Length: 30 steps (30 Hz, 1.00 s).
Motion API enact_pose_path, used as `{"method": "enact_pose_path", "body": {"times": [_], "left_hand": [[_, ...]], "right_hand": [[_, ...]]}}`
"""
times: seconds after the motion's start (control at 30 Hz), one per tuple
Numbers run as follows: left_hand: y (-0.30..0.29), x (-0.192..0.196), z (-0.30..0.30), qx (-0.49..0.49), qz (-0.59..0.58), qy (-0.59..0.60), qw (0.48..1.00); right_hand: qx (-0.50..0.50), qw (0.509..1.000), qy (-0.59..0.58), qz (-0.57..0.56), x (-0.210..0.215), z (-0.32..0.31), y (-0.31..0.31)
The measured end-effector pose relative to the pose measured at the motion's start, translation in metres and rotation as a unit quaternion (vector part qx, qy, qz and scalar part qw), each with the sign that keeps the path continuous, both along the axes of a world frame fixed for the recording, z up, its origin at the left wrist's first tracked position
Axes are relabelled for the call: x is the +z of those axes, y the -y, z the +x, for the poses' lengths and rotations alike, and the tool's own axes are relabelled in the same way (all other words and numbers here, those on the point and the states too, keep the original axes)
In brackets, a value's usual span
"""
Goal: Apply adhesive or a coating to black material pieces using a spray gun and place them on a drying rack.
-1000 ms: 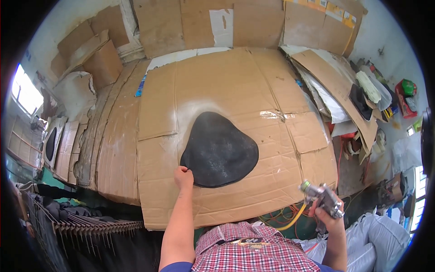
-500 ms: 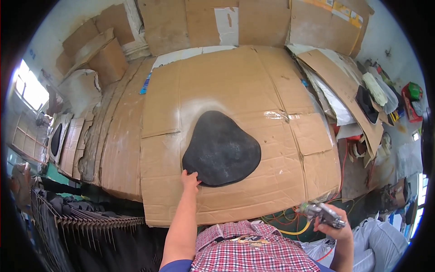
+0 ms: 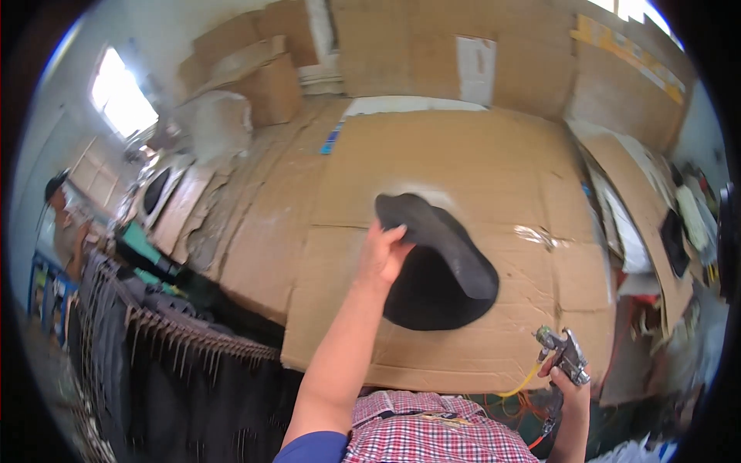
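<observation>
On the cardboard-covered table [image 3: 432, 147] is a black, rounded-triangular soft pad [image 3: 444, 231]. My left hand [image 3: 378, 258] pinches its left edge, thumb on the near side, and holds that part up so the pad bends over. Deeper black shows under the bend; whether that is the pad's underside or a second piece, I cannot tell. At the table's near right corner my right hand [image 3: 570, 392] grips a silver spray gun [image 3: 570, 359]. A yellow hose [image 3: 521, 382] runs beside the gun. The spray gun stands apart from the pad.
Dark pieces hang in a row on a rack [image 3: 201, 332] at the lower left. A person [image 3: 65, 224] is at the far left. Cardboard sheets [image 3: 641, 177] lean at the right, and cardboard lines the back wall. Orange hoses [image 3: 502, 405] lie below the table's front edge.
My left hand has raised the pad's edge, which lay flat before, and bent it over to the right. The spray gun in my right hand has turned more upright. The whole view has shifted left.
</observation>
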<state>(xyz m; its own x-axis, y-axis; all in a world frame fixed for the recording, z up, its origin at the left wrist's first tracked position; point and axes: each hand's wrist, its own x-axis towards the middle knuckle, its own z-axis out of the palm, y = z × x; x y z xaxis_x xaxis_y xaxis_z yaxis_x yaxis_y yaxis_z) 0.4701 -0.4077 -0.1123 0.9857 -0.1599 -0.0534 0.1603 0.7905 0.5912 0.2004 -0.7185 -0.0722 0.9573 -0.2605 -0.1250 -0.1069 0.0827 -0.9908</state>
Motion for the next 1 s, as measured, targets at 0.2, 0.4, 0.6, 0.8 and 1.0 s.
{"method": "enact_pose_path", "body": {"times": [0.2, 0.4, 0.6, 0.8, 1.0], "left_hand": [[-0.071, 0.14, -0.033, 0.11, -0.043, 0.116, 0.986], [-0.184, 0.259, -0.113, 0.251, -0.041, 0.221, 0.941], [-0.283, 0.378, -0.201, 0.458, 0.021, 0.272, 0.846], [-0.449, 0.44, -0.245, 0.449, -0.019, 0.258, 0.855], [-0.645, 0.439, -0.334, 0.641, 0.122, 0.172, 0.738]], "right_hand": [[0.131, 0.991, 0.006, 0.037, -0.02, 0.039, -0.062], [0.297, 0.953, -0.018, 0.063, -0.019, 0.079, -0.132], [0.402, 0.913, -0.01, 0.064, 0.008, 0.099, -0.219], [0.431, 0.901, -0.002, 0.059, 0.024, 0.09, -0.297], [0.429, 0.902, -0.004, 0.056, 0.028, 0.082, -0.367]]}}
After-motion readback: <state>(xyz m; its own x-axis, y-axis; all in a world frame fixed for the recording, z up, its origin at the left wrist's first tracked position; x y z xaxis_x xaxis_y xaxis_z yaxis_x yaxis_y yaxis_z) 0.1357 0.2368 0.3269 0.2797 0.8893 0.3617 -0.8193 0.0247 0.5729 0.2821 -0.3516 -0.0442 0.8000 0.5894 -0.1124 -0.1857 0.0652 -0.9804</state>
